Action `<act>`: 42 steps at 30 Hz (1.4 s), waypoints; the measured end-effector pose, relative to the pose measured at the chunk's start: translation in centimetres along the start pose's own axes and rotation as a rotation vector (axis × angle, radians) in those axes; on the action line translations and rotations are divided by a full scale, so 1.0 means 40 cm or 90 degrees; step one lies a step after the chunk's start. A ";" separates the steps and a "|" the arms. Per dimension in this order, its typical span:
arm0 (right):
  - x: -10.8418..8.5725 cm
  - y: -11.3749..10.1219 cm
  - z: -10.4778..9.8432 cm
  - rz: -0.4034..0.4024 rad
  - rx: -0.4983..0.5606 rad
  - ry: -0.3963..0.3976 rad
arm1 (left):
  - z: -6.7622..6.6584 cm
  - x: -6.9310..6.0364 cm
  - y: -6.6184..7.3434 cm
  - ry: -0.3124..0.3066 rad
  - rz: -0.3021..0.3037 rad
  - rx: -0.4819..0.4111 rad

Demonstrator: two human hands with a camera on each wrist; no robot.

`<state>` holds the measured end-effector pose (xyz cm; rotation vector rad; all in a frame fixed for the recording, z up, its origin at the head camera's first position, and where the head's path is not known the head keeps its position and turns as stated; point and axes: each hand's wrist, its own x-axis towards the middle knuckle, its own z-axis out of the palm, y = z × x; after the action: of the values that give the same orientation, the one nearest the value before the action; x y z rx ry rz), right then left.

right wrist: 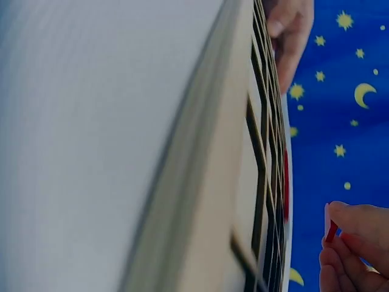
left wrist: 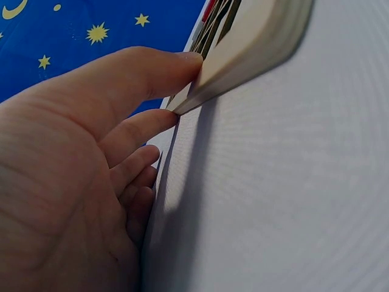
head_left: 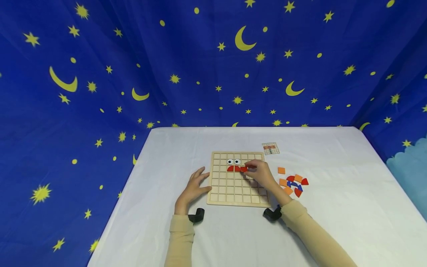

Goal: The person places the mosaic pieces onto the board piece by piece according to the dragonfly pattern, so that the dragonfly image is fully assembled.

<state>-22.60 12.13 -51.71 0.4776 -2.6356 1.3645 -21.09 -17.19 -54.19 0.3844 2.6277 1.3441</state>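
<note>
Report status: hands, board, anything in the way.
Right hand pinches a red piece above the board. Left hand touches its left edge. Two eyes sit on it. Loose pieces at right, seemingly not in the way.

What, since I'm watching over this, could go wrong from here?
The red piece pinched in the right hand might slip, or nudge the eyes nearby. The left hand touches the board at its edge, so a push could shift it. The loose pieces lie beside the right wrist, which might scatter them.
</note>
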 end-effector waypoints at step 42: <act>0.025 -0.034 0.133 -0.029 -0.052 -0.029 | 0.002 0.002 -0.003 -0.008 -0.014 0.005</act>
<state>-22.94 6.86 -53.49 0.5607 -2.6865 1.2421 -21.16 -17.17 -54.34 0.3619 2.6197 1.3208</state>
